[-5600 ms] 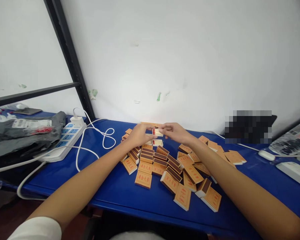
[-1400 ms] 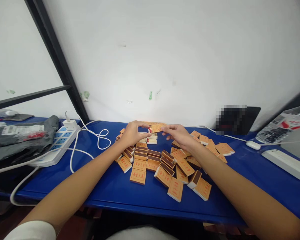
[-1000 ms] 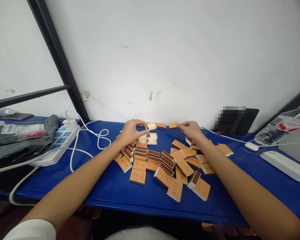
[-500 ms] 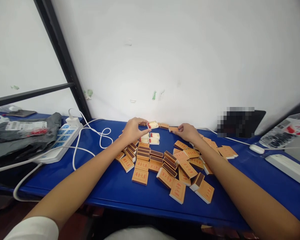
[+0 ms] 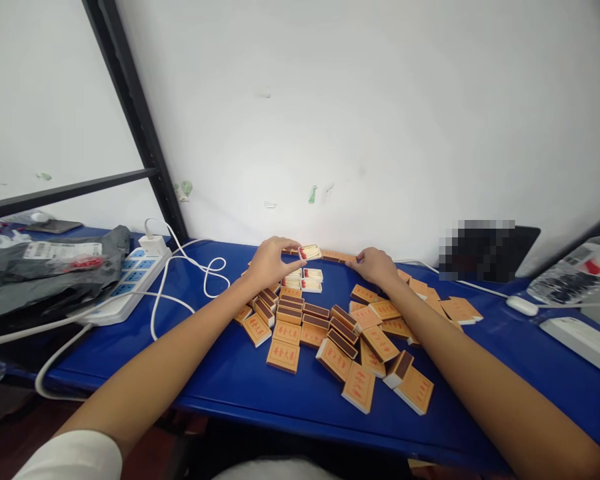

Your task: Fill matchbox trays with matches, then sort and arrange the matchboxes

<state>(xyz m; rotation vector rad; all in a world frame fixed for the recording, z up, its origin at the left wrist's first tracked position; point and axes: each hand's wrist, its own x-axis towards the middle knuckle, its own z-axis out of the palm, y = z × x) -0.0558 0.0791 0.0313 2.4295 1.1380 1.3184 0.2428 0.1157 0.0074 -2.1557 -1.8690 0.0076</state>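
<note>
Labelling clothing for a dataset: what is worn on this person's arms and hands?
The left hand and right hand are bare: no gloves, rings or watch visible. A white sleeve covers only the left upper arm.

A pixelated block (image 5: 477, 250) blurs the dark object (image 5: 529, 239) at the wall, and the plastic bottle (image 5: 577, 280) beside it runs off the right edge. The right forearm (image 5: 455, 360) covers part of the matchbox heap (image 5: 330, 333) — its red print is too small to read. The left hand (image 5: 270, 261) hides the near end of the open match tray (image 5: 310, 252) it pinches; whether the right hand (image 5: 377, 267) grips or only touches the matchbox sleeves (image 5: 337, 256) cannot be told.
</note>
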